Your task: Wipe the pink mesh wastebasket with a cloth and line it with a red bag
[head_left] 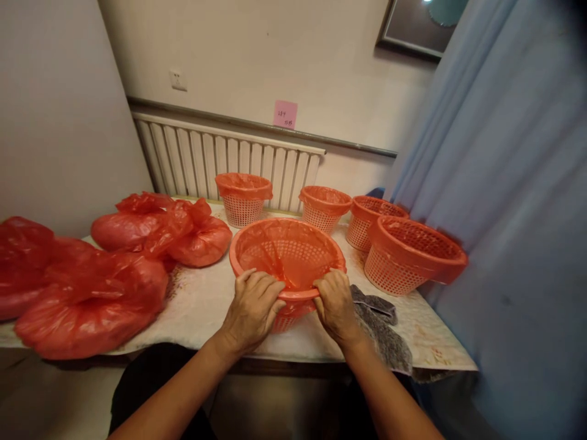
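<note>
A round plastic basket [290,227] with lattice sides is in front of me at the middle of the table. A thin red plastic bag [293,263] lines it and is turned over its rim. My left hand [257,305] grips the near rim on the left, fingers over the edge and thumb to the outside. On the right of the same near rim, my right hand [335,300] is closed over the edge too. Bag film lies under both hands. The basket's lower front is partly hidden behind them.
Behind stand more lined baskets: one at back left [244,211], several to the right, the nearest being a large basket [397,272]. Full, tied red bags [105,305] fill the left side. A grey cloth [383,330] lies by my right hand. A blue curtain [495,214] borders the right.
</note>
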The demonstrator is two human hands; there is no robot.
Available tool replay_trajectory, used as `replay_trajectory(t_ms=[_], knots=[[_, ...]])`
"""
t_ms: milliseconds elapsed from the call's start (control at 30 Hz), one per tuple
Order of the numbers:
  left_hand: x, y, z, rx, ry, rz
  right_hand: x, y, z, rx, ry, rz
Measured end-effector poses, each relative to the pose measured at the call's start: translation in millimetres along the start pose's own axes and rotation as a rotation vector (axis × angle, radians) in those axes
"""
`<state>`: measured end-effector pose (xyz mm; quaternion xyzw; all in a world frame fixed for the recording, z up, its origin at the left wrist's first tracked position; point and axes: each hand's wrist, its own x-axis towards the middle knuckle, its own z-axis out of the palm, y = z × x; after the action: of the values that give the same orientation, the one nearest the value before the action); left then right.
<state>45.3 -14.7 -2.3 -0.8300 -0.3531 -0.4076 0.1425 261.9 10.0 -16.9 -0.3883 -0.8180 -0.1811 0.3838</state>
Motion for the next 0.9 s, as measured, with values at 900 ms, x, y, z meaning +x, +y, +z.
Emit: replay_trajectory(t_ms=[900], knots=[[-2,-5,10,0.075,0.017,0.002,-55,44,2,0.513,0.166,0.755]])
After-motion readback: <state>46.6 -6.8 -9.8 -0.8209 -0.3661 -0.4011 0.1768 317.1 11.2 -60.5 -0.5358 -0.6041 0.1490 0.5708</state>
